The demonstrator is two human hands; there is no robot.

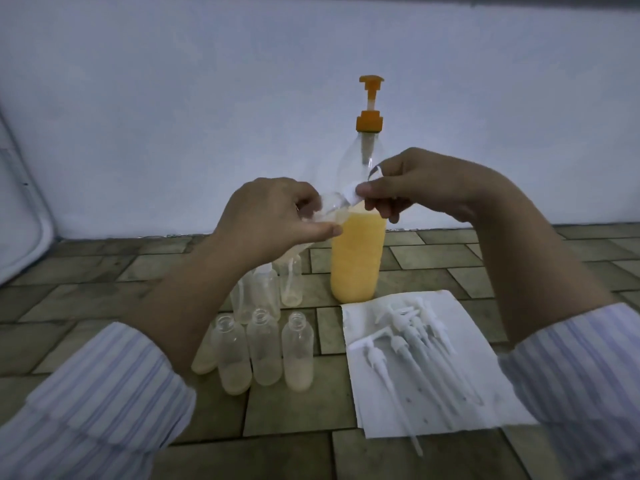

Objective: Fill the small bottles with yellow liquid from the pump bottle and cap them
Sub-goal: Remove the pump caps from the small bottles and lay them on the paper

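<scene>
Clear plastic small bottle [330, 206] sits gripped in our left hand [273, 220] before the pump bottle [358, 244], right hand [415, 185] pinching its white cap [353, 194]; cross-threading risks leaks.

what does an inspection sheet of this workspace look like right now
surface: tiled floor, brick pattern
job's things: pump bottle upright, part full of yellow liquid; small bottles standing uncapped in a cluster; white pump caps piled on paper sheet
clutter: nothing seen
grippers: left hand holds a clear small bottle; right hand pinches a white cap at its neck
cables: nothing seen
surroundings: pale wall behind
</scene>
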